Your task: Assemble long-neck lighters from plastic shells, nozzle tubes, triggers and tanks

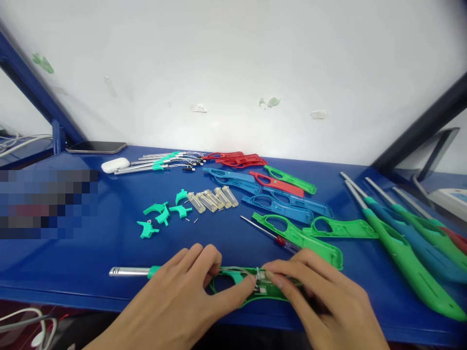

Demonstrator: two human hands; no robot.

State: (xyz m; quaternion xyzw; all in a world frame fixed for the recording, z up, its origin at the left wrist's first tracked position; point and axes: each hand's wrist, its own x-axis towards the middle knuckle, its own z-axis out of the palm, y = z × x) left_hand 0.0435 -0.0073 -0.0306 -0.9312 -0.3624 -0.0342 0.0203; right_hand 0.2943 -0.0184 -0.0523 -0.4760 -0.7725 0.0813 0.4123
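A green lighter shell [273, 293] lies open at the table's front edge, with a metal tube [129, 271] reaching out to the left. Inside it show a teal trigger [235, 277], thin wires and a small clear part [260, 276]. My left hand [189, 291] is closed round the shell's left part, its thumb tip pressing beside the clear part. From the right, my right hand [321, 291] pinches the clear part's other end between thumb and forefinger; both hands' fingers partly hide the inside of the shell.
Beyond the hands lie teal triggers [148, 229], clear fuel tanks [213, 200], metal tubes with wires [140, 168], and red, blue and green shells [284, 210]. A screwdriver [280, 240] lies near my right hand. Whole lighters [412, 267] are at right, a phone [97, 147] back left.
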